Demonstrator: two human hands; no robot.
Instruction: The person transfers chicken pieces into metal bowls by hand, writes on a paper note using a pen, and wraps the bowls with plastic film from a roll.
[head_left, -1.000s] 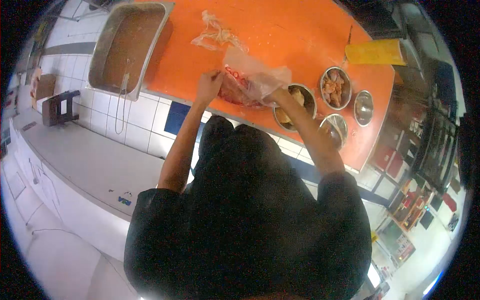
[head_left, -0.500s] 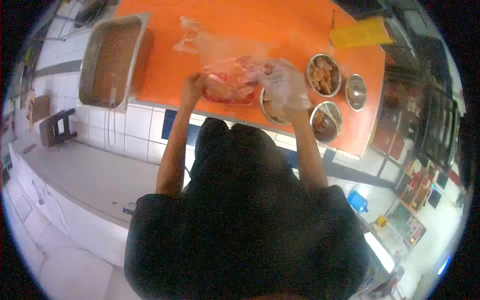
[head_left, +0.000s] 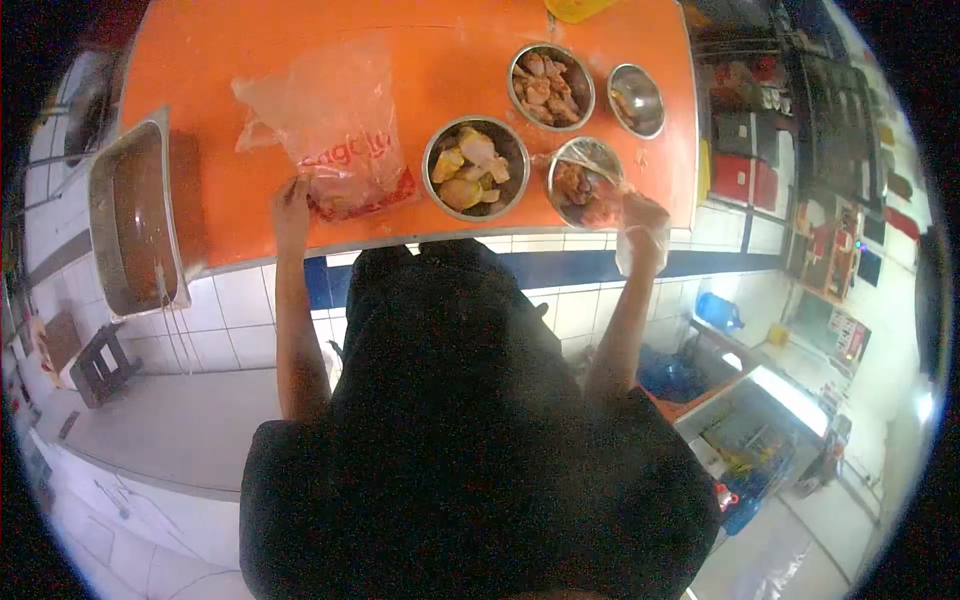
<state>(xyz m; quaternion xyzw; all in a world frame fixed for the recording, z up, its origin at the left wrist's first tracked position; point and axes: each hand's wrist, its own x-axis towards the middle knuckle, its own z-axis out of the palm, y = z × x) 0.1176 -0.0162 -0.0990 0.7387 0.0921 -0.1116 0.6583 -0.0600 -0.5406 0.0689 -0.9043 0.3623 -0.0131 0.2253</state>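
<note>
Three bowls at right hold meat, red contents remain in the printed bag your left hand pinches, and your right hand's plastic-covered fingers I cannot tell.

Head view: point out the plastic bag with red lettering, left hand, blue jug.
Plastic bag (head_left: 336,115), head view: clear film, mid-bag.
Left hand (head_left: 290,203), head view: middle of hand.
Blue jug (head_left: 716,311), head view: its body.

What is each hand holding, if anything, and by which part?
The left hand seems to grip the printed bag by its left edge. Whether the plastic-covered right hand holds anything can't be told.
</note>
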